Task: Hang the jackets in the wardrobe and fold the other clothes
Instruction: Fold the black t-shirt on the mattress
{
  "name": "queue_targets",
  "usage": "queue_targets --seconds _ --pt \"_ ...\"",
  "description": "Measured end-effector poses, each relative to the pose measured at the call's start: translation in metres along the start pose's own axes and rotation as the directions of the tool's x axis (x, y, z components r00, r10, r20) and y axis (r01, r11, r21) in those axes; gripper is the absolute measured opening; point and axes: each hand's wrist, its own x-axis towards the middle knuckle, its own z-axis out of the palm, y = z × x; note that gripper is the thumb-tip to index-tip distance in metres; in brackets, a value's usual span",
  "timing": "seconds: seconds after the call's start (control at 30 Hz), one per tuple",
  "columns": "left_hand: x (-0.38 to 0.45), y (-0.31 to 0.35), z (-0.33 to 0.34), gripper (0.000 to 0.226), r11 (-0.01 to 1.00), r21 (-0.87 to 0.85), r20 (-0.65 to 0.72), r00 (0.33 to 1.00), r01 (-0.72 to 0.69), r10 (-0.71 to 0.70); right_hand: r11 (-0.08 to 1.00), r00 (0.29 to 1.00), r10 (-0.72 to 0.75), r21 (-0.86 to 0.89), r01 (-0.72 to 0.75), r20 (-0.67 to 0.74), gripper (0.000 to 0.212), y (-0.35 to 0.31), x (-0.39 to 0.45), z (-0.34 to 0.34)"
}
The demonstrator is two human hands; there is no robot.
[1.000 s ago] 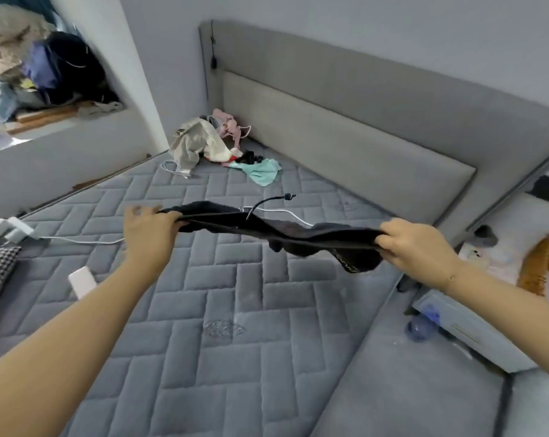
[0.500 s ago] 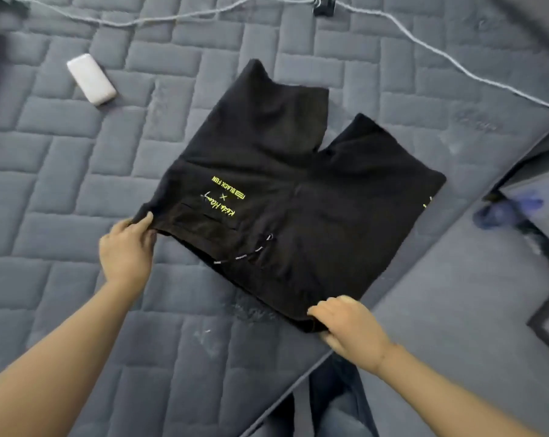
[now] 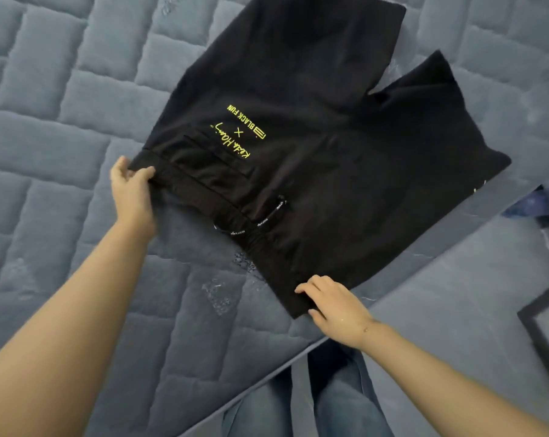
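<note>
I look down at black shorts [image 3: 314, 159] spread flat on a quilted grey-blue mattress [image 3: 62, 127], waistband toward me, two legs pointing away. Yellow-green lettering [image 3: 245, 134] sits on the left leg, reading "BLACK FUN". My left hand [image 3: 131, 190] pinches the waistband's left corner, thumb on top. My right hand [image 3: 336, 307] grips the right corner near the mattress edge, fingers curled over the fabric. Below, my jeans [image 3: 330, 398] show beside the bed. A dark frame [image 3: 541, 342] lies at right.
</note>
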Motion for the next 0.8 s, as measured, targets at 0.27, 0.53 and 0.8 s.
queue_targets --seconds 0.27,0.53,0.8 --pt "0.005 -0.004 0.044 0.058 0.881 -0.437 -0.188 0.940 0.179 -0.284 0.964 0.986 0.056 0.266 -0.013 -0.155 0.034 0.027 0.055 -0.104" --pt "0.043 -0.015 0.053 0.044 0.867 -0.413 -0.325 0.844 0.279 -0.427 0.936 0.935 0.114 0.353 0.014 -0.337 0.026 0.054 0.215 -0.259" --pt "0.028 -0.023 0.069 0.035 0.968 -0.207 -0.529 0.816 0.143 -0.234 0.967 0.814 -0.206 -0.238 0.086 -0.543 0.054 0.082 0.336 -0.386"
